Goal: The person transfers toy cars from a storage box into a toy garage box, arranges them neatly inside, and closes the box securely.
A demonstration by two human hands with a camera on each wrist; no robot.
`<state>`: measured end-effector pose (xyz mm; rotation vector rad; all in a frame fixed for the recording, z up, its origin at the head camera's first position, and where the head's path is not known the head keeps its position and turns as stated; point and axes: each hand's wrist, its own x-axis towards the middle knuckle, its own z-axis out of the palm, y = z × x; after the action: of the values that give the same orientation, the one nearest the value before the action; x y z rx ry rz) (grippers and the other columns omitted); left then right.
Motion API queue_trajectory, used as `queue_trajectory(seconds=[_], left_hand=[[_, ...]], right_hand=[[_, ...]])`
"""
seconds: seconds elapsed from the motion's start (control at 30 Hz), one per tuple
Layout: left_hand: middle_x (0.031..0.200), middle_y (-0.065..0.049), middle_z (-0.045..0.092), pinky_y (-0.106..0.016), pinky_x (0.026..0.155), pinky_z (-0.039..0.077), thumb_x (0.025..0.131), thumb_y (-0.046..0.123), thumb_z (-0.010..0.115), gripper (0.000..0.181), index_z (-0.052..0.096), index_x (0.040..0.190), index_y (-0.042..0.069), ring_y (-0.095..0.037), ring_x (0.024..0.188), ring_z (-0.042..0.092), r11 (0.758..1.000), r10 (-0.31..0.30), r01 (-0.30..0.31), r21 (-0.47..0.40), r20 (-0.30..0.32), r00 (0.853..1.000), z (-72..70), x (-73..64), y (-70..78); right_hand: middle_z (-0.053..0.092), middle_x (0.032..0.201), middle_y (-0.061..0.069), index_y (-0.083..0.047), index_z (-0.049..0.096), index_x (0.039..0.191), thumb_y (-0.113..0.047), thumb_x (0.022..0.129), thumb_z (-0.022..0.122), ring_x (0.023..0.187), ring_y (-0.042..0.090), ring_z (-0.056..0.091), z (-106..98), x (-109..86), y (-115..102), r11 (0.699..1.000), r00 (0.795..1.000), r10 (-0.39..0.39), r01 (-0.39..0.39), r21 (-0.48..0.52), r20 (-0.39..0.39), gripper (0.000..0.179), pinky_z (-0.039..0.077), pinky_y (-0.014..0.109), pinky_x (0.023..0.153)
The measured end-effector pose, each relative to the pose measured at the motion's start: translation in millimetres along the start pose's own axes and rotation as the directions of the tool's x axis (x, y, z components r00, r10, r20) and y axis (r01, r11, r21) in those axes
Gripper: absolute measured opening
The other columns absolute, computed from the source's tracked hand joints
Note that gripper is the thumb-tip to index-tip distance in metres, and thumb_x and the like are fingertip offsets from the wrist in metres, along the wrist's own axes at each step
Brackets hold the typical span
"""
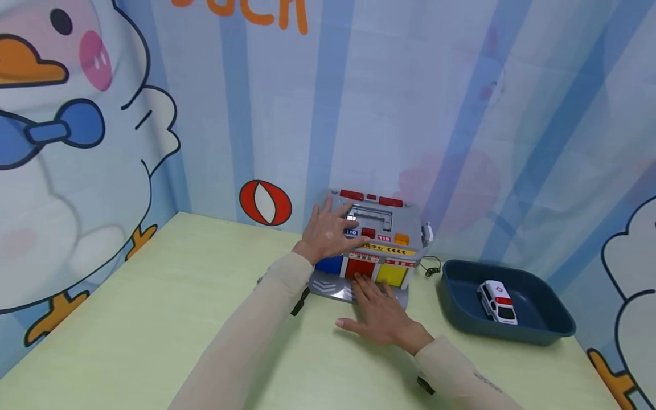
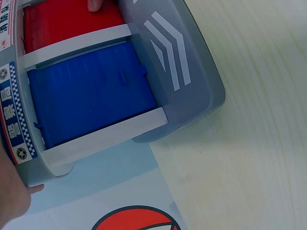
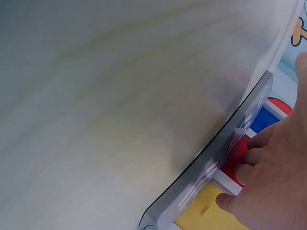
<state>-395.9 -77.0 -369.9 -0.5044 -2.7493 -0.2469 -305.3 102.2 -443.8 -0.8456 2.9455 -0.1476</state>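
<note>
A grey toy rescue station [image 1: 410, 219] with red roof lights stands against the back wall. It has a blue door [image 2: 91, 96], a red door [image 2: 67, 24] and a yellow door [image 1: 392, 275], all down. My left hand [image 1: 327, 232] rests on the station's roof with its fingers spread, near the 110 label. At the red door, the fingertips of my right hand [image 1: 381, 313] touch the lower part. That hand lies over the grey ramp [image 1: 330, 287], fingers extended and thumb out to the side. Neither hand grips anything.
To the right, a dark blue tray [image 1: 461, 327] holds a white toy ambulance [image 1: 497, 302] with a red stripe. A thin coiled black cord [image 1: 432, 270] lies between station and tray. The pale table [image 1: 169, 319] meets cartoon-printed cloth walls at the back and sides.
</note>
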Motion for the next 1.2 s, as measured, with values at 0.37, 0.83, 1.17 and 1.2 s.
queue_trajectory(seconds=[0.37, 0.83, 1.17, 1.2], left_hand=[[0.164, 0.0, 0.033, -0.066, 0.119, 0.022, 0.089, 0.073, 0.05, 0.063, 0.063, 0.135, 0.033, -0.045, 0.154, 0.015, 1.0, 0.007, -0.007, -0.024, -0.009, 1.0, -1.5, -0.6, -0.2], [0.165, 0.0, 0.031, -0.066, 0.119, 0.022, 0.09, 0.073, 0.047, 0.062, 0.062, 0.136, 0.034, -0.046, 0.153, 0.014, 1.0, 0.014, -0.014, 0.003, 0.019, 1.0, -2.7, 0.7, 0.1], [0.166, -0.003, 0.029, -0.067, 0.12, 0.014, 0.091, 0.07, 0.05, 0.067, 0.055, 0.144, 0.03, -0.041, 0.155, 0.013, 1.0, 0.008, -0.006, -0.026, 0.076, 0.997, -6.7, 4.9, 2.0], [0.166, -0.004, 0.028, -0.067, 0.121, 0.013, 0.091, 0.069, 0.051, 0.068, 0.053, 0.146, 0.03, -0.04, 0.155, 0.014, 0.999, 0.013, -0.01, -0.035, 0.081, 0.997, -6.9, 5.5, 1.9]], right_hand=[[0.019, 0.168, 0.012, -0.007, 0.027, 0.158, -0.072, 0.091, 0.048, 0.155, 0.033, 0.018, -0.7, 1.2, -1.2, 1.0, 1.0, 0.006, -0.006, -0.014, 0.002, 0.095, 0.012, 0.061, 0.124], [0.018, 0.168, 0.009, -0.018, 0.029, 0.159, -0.063, 0.097, 0.047, 0.156, 0.034, 0.013, -8.1, -3.0, 3.0, 0.998, 1.0, -0.023, 0.022, 0.059, 0.012, 0.078, 0.012, 0.064, 0.123], [0.02, 0.167, 0.013, -0.015, 0.026, 0.159, -0.057, 0.1, 0.046, 0.155, 0.038, 0.013, -22.9, -17.2, 12.9, 0.982, 0.999, -0.046, 0.042, 0.183, 0.016, 0.075, 0.014, 0.065, 0.122], [0.021, 0.167, 0.013, -0.015, 0.026, 0.159, -0.057, 0.1, 0.046, 0.155, 0.038, 0.013, -25.0, -19.3, 13.8, 0.98, 0.999, -0.047, 0.043, 0.197, 0.017, 0.075, 0.014, 0.065, 0.122]])
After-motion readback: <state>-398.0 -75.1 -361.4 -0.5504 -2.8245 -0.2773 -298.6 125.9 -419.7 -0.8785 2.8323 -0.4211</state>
